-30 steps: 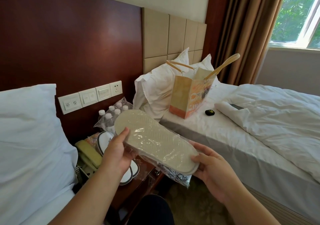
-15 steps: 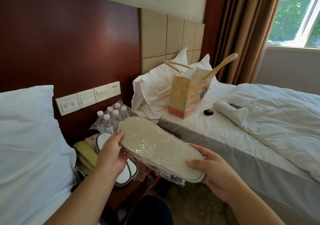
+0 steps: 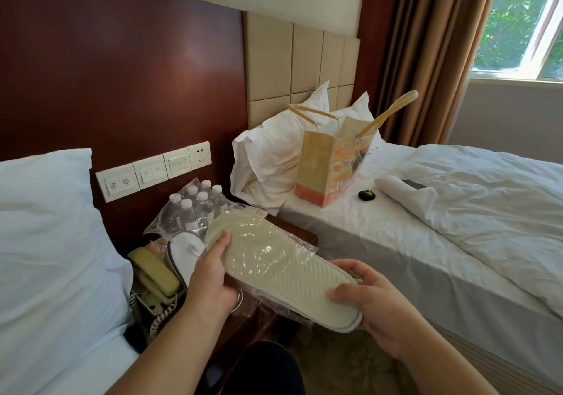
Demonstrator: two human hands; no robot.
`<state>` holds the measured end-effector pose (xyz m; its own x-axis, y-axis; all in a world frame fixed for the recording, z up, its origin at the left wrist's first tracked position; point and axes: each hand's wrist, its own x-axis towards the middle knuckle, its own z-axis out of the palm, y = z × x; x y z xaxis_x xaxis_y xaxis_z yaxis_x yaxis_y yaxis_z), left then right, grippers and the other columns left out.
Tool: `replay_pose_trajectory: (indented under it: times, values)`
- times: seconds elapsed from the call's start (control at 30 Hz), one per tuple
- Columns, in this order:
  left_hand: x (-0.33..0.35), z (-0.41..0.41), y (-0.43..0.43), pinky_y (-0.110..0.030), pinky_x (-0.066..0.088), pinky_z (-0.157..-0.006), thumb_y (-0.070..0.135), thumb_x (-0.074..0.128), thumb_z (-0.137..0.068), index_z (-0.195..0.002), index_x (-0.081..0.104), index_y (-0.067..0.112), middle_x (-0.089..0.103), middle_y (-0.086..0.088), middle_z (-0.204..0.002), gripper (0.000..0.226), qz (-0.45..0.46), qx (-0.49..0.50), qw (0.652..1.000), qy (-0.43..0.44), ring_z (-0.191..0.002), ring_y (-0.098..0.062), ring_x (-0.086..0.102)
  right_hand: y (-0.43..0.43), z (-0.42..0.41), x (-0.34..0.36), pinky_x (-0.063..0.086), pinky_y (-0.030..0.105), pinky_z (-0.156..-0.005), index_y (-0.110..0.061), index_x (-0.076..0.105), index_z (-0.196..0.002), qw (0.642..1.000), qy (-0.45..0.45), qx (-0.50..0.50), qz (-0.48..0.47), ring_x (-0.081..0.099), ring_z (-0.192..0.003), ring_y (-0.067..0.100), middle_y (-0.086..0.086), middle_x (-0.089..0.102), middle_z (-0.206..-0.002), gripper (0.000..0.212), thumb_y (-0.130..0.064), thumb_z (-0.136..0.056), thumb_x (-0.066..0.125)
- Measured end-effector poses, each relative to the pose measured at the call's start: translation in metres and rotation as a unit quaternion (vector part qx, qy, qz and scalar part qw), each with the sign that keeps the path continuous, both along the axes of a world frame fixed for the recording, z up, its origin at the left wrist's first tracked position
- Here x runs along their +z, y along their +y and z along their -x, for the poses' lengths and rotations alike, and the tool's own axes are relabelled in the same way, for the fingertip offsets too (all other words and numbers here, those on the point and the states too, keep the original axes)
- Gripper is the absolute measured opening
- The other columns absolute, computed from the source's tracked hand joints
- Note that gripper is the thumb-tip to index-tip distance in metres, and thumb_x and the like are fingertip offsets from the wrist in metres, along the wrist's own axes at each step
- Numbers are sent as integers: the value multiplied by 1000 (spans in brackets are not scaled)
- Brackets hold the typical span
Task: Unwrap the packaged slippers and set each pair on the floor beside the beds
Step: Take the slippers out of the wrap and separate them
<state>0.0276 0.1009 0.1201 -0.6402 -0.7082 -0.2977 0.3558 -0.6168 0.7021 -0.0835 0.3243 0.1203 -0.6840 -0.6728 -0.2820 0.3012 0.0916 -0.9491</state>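
In 1 s we have lowered the wrapped slippers over the nightstand, left hand pinching the toe end, right hand curled round the heel; the film looks intact, so unwrapping remains ahead.

Cream ribbed slipper sole; orange paper bag; brown curtain.

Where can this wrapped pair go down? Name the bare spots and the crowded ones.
Bare: the carpet between the nightstand and the right bed; the sheet between paper bag and rolled duvet. Crowded: the nightstand, with bottles, phone and another slipper pair.
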Motion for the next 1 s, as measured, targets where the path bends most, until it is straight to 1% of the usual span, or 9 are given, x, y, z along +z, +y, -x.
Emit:
replay_pose_trajectory:
  times: [0.13,0.2,0.3,0.43,0.53,0.67,0.83,0.9,1.0]
  values:
    - [-2,0,4,-48,57,-82,24,70,-90,-105,67,10,79,-14,-91,20,-7,-17,1000,-12,-93,-32,72,-6,-1,8,58,55,-86,-19,68,-96,996,82,-4,-46,73,-93,31,7,78,-98,29,-23,-74,86]
    - [-2,-2,-4,-47,57,-80,23,68,-92,-108,67,11,78,-13,-96,20,1,-3,1000,-15,-93,-30,72,-5,2,10,59,53,-84,-17,66,-98,994,97,-6,-57,74,-91,30,6,78,-96,29,-20,-75,85]
    - [-2,-8,-21,-49,55,-87,27,67,-92,-105,68,12,71,-15,-117,20,21,17,999,-20,-92,-27,69,1,10,10,59,51,-82,-18,70,-98,994,90,-18,-58,74,-91,32,9,78,-97,29,-14,-73,85]
    - [-3,-16,-28,-58,51,-95,49,76,-79,-106,63,24,66,-12,-117,39,21,3,999,-40,-106,-32,66,4,16,5,60,49,-80,-16,70,-102,996,67,-29,-54,74,-90,33,13,77,-100,37,-11,-70,87]
    - [-8,-19,-11,-60,49,-97,50,72,-81,-106,64,25,67,-15,-118,37,24,-24,997,-64,-110,-35,64,0,15,1,60,48,-79,-15,67,-103,996,61,-40,-51,74,-89,33,12,77,-97,41,-12,-68,88]
    - [-19,-13,20,-47,58,-82,33,73,-83,-120,63,9,75,-15,-108,45,-2,-81,996,-44,-96,-33,72,-7,12,-5,60,44,-73,-10,64,-103,996,53,-49,-44,75,-86,34,13,78,-93,43,-9,-68,88]
    - [-18,-4,9,-41,60,-58,26,73,-86,-116,64,4,77,-16,-93,38,-11,-69,995,-68,-83,-32,74,-3,13,-5,59,38,-65,-8,63,-102,996,52,-59,-45,75,-83,33,11,78,-91,42,-8,-68,88]
    - [-14,-3,-1,-41,60,-64,27,72,-86,-119,64,4,77,-15,-95,41,-2,-67,995,-70,-85,-31,73,1,16,-4,59,38,-63,-8,63,-103,996,52,-62,-45,75,-83,32,12,78,-93,43,-8,-68,88]
    - [-11,-3,-9,-50,55,-89,39,70,-86,-123,64,13,78,-11,-98,45,29,-112,990,-77,-97,-30,70,5,19,-3,60,41,-66,-8,63,-103,995,51,-75,-48,75,-85,34,15,76,-97,42,-7,-68,87]
